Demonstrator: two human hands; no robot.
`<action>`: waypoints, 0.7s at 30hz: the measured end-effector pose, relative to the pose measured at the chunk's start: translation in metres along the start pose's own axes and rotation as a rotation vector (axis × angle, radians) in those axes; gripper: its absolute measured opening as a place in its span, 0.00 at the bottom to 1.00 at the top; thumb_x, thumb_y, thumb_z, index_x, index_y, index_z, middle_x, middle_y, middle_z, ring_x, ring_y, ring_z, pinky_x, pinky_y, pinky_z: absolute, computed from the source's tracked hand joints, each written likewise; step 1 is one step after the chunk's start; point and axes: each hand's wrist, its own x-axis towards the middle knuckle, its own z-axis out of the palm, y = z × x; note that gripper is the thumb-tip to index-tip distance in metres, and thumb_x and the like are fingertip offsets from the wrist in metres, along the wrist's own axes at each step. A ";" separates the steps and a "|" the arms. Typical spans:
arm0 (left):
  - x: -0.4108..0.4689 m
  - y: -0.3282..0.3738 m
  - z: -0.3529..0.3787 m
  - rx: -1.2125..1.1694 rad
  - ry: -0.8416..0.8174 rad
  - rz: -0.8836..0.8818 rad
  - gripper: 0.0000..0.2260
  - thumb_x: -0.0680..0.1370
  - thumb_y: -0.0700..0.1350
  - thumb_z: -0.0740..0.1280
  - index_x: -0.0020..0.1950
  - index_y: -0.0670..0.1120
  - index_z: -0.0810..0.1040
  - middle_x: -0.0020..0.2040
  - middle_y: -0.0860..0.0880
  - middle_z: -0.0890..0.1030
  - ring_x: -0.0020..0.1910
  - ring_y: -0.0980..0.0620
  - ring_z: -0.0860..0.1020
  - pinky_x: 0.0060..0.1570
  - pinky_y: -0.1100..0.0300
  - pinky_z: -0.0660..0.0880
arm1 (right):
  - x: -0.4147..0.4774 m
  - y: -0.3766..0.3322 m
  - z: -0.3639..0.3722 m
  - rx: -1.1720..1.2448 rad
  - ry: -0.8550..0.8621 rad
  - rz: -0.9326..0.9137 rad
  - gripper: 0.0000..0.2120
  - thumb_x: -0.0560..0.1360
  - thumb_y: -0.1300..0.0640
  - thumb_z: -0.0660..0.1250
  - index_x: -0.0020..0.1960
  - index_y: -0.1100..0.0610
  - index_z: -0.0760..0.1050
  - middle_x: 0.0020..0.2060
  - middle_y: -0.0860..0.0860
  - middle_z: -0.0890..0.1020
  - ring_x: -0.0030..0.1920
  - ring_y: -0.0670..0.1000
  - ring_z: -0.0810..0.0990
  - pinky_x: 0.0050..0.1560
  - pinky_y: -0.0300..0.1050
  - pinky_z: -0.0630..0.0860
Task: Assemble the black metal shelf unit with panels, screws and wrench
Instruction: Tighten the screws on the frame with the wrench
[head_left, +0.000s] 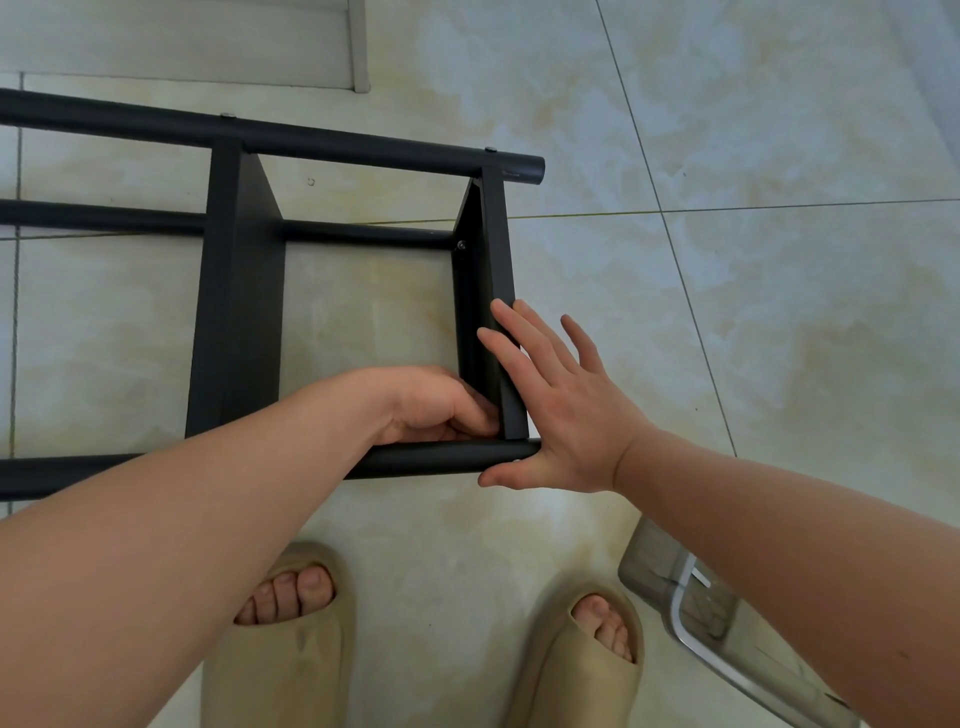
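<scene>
Task object: the black shelf unit is laid on its side on the tiled floor, well out from the raised sill at the floor's far edge.
Joint worked: the corner where the end panel meets the near tube.
Left hand: curled into the inner side of that corner. Whether a screw is pinched cannot be told, since the fingertips are hidden.
Right hand: spread flat, with straight fingers pressed on the panel's outer face and the thumb laid under the tube end. Nothing is gripped.
Step in hand: judged to be the fastening of the end panel to the near tube. The far tube is already joined, and a screw head is seen at the panel's far inner corner.
Next move: the holes are presumably to be kept aligned while a screw is started by hand. No tool is seen.
Surroundings: pale marbled tiles with thin grout lines. Tan slippers are worn at the near edge, and a clear container is set beside the right foot.
</scene>
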 end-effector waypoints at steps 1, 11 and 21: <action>0.000 0.000 0.001 0.002 0.002 -0.005 0.09 0.76 0.31 0.63 0.49 0.38 0.83 0.44 0.40 0.84 0.42 0.47 0.83 0.43 0.58 0.79 | 0.000 0.000 0.000 0.000 -0.001 0.000 0.57 0.66 0.20 0.57 0.82 0.56 0.50 0.82 0.53 0.48 0.82 0.54 0.45 0.78 0.67 0.48; 0.001 0.001 0.001 0.029 0.033 0.019 0.10 0.77 0.30 0.64 0.43 0.40 0.83 0.37 0.43 0.83 0.37 0.48 0.83 0.43 0.57 0.80 | 0.000 0.001 0.000 0.008 -0.004 0.003 0.57 0.66 0.20 0.58 0.82 0.56 0.51 0.82 0.53 0.48 0.82 0.53 0.44 0.79 0.66 0.47; 0.001 0.002 0.004 0.096 0.045 0.036 0.07 0.76 0.32 0.65 0.46 0.40 0.83 0.41 0.41 0.84 0.42 0.45 0.83 0.51 0.53 0.79 | 0.000 0.001 -0.001 0.007 -0.017 0.002 0.57 0.66 0.20 0.58 0.82 0.56 0.50 0.82 0.52 0.47 0.82 0.53 0.43 0.79 0.65 0.47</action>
